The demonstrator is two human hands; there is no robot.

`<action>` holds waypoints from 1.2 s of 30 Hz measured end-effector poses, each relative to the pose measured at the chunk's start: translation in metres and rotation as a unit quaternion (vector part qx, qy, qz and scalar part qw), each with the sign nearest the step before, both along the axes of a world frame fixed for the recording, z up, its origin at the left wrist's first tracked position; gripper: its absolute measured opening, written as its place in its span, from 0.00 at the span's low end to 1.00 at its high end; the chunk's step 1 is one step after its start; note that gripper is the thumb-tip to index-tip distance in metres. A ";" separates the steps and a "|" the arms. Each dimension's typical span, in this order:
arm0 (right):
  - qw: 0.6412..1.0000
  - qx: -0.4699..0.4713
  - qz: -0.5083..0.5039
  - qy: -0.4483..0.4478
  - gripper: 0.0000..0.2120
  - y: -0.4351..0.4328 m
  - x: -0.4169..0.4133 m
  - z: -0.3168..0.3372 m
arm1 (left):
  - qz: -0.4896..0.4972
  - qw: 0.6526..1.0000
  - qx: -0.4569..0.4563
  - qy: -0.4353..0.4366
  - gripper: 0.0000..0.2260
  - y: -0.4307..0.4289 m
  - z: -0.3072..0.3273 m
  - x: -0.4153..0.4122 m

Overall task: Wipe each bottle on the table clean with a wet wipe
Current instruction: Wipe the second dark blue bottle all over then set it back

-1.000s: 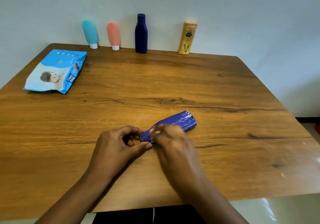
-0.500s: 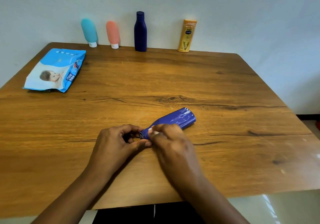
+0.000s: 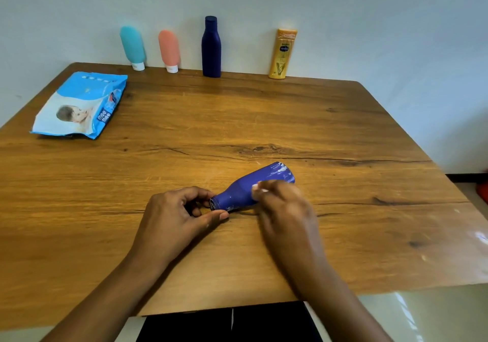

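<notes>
Bottle (image 3: 241, 192), blue, lies on its side near the table's (image 3: 343, 130) front edge; left hand (image 3: 171, 217) pinches its neck, right hand (image 3: 286, 209), blurred, presses a white wipe (image 3: 258, 186) to its body with curled fingers.

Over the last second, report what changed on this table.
The right hand, pinching the white wipe, slid along the lying blue bottle from neck toward base, baring the neck. The left hand still grips the cap end; the bottle and the wipes pack stayed put.
</notes>
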State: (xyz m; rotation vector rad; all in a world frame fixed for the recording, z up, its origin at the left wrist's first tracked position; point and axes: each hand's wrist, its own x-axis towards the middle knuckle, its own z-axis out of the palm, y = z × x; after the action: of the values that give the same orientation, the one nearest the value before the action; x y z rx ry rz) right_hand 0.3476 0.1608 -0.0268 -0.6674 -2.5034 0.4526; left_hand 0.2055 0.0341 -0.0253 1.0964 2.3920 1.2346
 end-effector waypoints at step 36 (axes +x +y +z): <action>0.998 0.003 -0.051 -0.025 0.08 0.060 -0.014 0.021 | -0.011 0.998 -0.021 0.058 0.16 0.002 -0.001 0.004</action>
State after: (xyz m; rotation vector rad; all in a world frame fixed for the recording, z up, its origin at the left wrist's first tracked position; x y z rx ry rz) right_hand 0.3340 0.2205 -0.0062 -0.8087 -2.5017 0.3966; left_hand 0.2094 0.0359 -0.0267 1.2099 2.4715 1.1363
